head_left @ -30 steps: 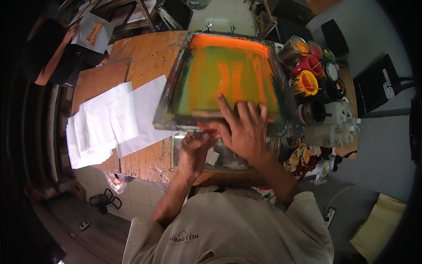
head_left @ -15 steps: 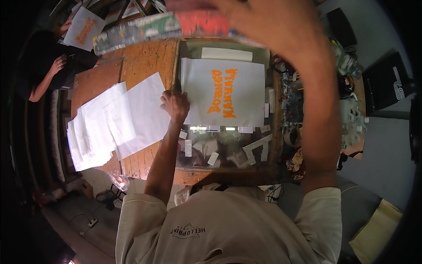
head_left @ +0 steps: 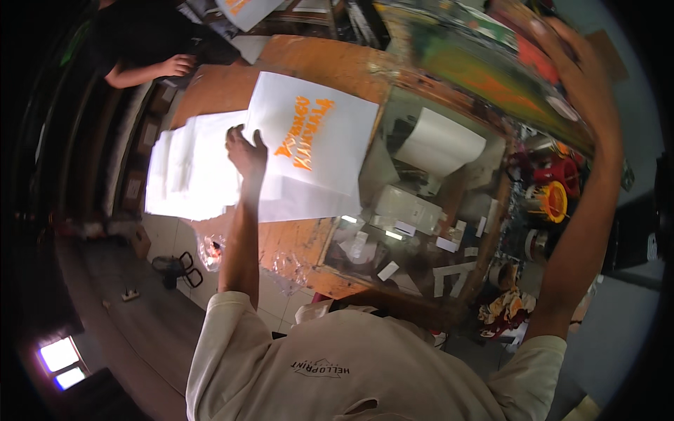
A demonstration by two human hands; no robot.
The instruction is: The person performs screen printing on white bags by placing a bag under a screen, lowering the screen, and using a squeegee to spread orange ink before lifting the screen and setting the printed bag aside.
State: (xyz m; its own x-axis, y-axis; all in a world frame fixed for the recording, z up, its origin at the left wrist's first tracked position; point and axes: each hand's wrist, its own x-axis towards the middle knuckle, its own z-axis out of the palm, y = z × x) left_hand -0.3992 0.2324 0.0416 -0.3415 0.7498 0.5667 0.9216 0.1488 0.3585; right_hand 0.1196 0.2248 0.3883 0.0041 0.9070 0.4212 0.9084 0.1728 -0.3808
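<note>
My left hand (head_left: 247, 153) is at the left edge of a white sheet with orange lettering (head_left: 333, 144), thumb and fingers apart. The printed sheet overlaps a plain white sheet (head_left: 302, 203) and lies beside a bright stack of white paper (head_left: 189, 165). At the upper right my right hand (head_left: 572, 59) grips the edge of a raised screen printing frame (head_left: 484, 77), its mesh smeared green and orange. Below the frame is a glass panel (head_left: 414, 186) set in the wooden table, with a curled white paper (head_left: 442, 140) and small tape pieces on it.
Red and yellow tape rolls (head_left: 551, 200) and crumpled rags (head_left: 507, 309) crowd the table's right side. Another person's hand (head_left: 179, 65) shows at the far left, near another printed sheet (head_left: 247, 10). A small fan (head_left: 172, 270) stands on the floor.
The printed sheet has moved from the glass panel leftward onto the plain sheet. My left hand has shifted left relative to the table. The screen frame is still raised in my right hand.
</note>
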